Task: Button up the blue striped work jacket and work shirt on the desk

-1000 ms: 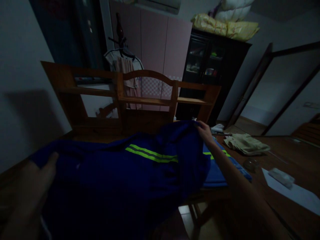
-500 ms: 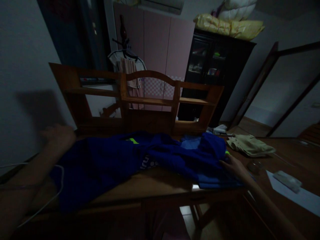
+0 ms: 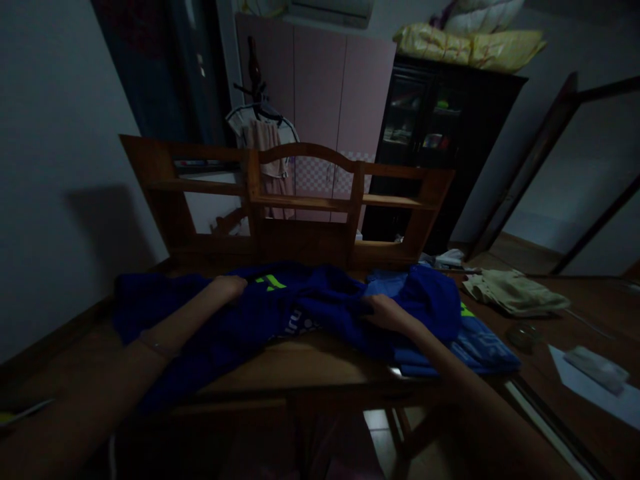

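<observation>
A dark blue work garment (image 3: 320,303) with bright green stripes lies crumpled across the wooden desk (image 3: 300,370). My left hand (image 3: 229,287) rests on its left half, fingers curled into the cloth near a green mark. My right hand (image 3: 383,312) lies on the middle of the garment, fingers closed on a fold. Under its right end sits a folded lighter blue garment (image 3: 475,347).
A wooden shelf unit (image 3: 295,200) stands at the desk's back edge. A folded beige garment (image 3: 515,293), a small round object (image 3: 523,333) and white paper with a packet (image 3: 595,377) lie at the right. A dark cabinet (image 3: 440,133) and pink wardrobe stand behind.
The garment was held up a second ago and now lies on the desk. Both hands have moved inward onto its middle, the left from the far left corner, the right from the right end.
</observation>
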A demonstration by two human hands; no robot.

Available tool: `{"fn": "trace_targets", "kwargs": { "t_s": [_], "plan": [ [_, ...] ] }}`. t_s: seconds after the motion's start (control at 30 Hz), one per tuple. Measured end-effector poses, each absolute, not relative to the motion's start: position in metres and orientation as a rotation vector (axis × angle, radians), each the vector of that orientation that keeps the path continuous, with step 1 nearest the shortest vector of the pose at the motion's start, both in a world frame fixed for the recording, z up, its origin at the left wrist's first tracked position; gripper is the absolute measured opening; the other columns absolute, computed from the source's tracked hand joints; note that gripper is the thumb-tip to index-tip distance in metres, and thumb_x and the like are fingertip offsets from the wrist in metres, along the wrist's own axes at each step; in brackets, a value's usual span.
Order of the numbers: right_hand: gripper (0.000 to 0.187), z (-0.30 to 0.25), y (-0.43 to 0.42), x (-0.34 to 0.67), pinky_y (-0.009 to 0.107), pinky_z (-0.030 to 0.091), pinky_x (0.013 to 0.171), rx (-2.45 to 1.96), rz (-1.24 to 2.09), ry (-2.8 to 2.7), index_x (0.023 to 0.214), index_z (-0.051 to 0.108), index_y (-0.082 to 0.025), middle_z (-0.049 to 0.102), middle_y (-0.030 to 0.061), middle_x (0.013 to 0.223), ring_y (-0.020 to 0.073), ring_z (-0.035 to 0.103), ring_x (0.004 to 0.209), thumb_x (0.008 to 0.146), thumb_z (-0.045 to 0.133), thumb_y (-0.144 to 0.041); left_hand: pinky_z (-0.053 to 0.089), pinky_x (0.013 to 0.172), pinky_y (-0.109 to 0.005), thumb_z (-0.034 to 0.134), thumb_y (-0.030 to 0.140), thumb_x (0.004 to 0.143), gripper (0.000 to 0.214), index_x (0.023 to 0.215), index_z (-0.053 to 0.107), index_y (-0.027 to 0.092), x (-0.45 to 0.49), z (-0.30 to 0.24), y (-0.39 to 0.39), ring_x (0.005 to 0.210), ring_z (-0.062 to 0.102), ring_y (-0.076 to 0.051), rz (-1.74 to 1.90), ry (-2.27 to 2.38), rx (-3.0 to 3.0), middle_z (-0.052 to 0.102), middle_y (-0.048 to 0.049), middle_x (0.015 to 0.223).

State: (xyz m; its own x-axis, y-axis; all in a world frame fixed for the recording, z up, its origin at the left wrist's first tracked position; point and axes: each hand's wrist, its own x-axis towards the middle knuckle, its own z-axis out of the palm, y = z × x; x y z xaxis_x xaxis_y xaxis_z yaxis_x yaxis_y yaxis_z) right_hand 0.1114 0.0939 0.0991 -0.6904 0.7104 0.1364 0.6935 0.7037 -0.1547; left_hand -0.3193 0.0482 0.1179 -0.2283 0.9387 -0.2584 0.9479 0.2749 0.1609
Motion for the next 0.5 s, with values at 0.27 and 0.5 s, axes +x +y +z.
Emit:
{"fn": "trace_targets", "kwargs": {
  "t_s": [0.27,0.5],
  "plan": [
    [0.03,0.18,0.092,0.121,0.025,0.038,0.067,-1.084,-0.147,-2.347,0.109,0.055,-0.024,0.065,0.002,0.092,0.0211,0.062,0.082,0.08,0.053,-0.017,0.053,0.059,-0.039,0.06,0.02,0.073,0.014,0.079,0.058,0.007,-0.381,0.15,0.056,0.051,0.059,-0.022,0.336,2.075,1.392,0.058,-0.0084,0.055],
    [0.022,0.249,0.106,0.153,0.026,0.036,0.061,-1.064,-0.519,-1.684,0.1,0.062,-0.021,0.06,0.0016,0.075,0.0186,0.058,0.065,0.079,0.053,-0.023,0.048,0.086,-0.038,0.03,0.018,0.095,0.026,0.116,0.035,0.003,-0.386,0.177,0.071,0.101,0.059,-0.022,1.369,2.014,1.346,0.056,-0.0244,0.112]
  ]
}}
